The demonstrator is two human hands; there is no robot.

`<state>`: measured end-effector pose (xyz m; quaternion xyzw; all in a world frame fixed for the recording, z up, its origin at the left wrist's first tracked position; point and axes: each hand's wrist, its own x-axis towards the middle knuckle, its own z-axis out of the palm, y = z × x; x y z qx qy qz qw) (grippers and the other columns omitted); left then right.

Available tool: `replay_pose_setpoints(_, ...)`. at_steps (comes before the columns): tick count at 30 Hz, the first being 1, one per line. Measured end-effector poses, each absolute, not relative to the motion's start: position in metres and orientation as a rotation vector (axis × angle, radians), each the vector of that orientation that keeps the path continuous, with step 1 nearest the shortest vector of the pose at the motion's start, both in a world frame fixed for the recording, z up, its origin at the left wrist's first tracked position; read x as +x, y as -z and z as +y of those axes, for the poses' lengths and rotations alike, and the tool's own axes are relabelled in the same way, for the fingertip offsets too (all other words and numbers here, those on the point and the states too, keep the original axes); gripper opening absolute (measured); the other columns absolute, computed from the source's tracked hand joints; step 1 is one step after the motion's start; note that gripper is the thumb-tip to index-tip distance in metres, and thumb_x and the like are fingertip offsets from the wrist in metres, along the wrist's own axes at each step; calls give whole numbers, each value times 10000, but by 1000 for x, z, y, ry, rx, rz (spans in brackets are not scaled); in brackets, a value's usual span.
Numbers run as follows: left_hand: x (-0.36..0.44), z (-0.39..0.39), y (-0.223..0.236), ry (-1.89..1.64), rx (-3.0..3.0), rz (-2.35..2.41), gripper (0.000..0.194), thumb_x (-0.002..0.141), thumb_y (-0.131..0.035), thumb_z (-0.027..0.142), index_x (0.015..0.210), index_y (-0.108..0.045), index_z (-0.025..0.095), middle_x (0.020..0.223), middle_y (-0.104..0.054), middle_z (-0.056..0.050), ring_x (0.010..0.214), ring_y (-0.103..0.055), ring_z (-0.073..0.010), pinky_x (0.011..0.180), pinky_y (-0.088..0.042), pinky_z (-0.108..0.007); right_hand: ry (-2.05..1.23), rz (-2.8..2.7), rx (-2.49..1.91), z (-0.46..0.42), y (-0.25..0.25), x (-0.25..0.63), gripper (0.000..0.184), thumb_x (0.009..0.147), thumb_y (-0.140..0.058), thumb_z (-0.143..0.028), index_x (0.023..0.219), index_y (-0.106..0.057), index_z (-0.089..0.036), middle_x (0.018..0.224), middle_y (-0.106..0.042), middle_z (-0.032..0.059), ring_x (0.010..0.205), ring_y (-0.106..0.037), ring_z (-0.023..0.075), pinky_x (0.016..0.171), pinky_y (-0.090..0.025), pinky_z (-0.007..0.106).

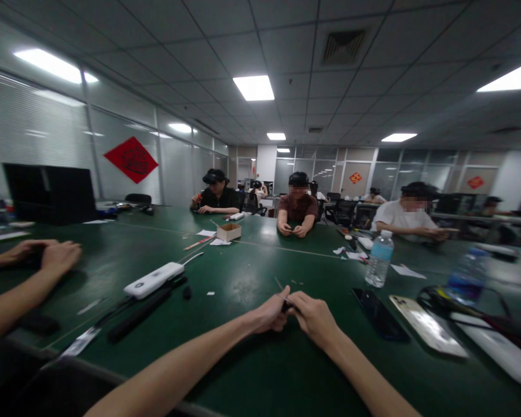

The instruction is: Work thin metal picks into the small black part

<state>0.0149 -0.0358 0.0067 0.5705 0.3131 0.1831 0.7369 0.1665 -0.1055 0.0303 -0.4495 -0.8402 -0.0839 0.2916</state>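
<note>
Over the green tabletop (243,370), my two hands meet close together in front of me. My left hand (271,313) is closed with its thumb up, around a small dark object (287,306) mostly hidden by the fingers. My right hand (315,315) is closed too, its fingertips pinching at the same spot. A thin, rod-like tool (279,283) sticks out up and to the left from between the hands, and its end by the right fingertips is covered. What kind of tool it is, I cannot make out.
To the right lie a dark phone (380,314), a gold-backed phone (428,325) and a water bottle (379,259). On the left are a white power bank-like device (154,280) and a black rod (139,315). A small cardboard box (228,232) stands farther off. Co-workers sit around the table.
</note>
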Motion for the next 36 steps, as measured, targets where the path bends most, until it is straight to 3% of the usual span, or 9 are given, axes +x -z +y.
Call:
replay_pose_setpoints(25,28,-41,-11,-356,1321,820,641,656,-191,826,567,-310,203,444,-196,89,363,-123,-42,410,-45,-205,165,-2166,-1242,-101,-21,178,109,757,-581,-146,854,-564,-192,850,-572,16,753,-548,133,686,-386,216)
replay_pose_setpoints(36,20,-27,-4,-401,1180,712,593,712,-289,763,597,-377,189,452,-190,93,369,-130,-43,402,-62,-204,249,-2234,-1251,-111,-30,177,199,814,-535,-182,1011,-537,-207,974,-576,44,800,-570,155,664,-394,226)
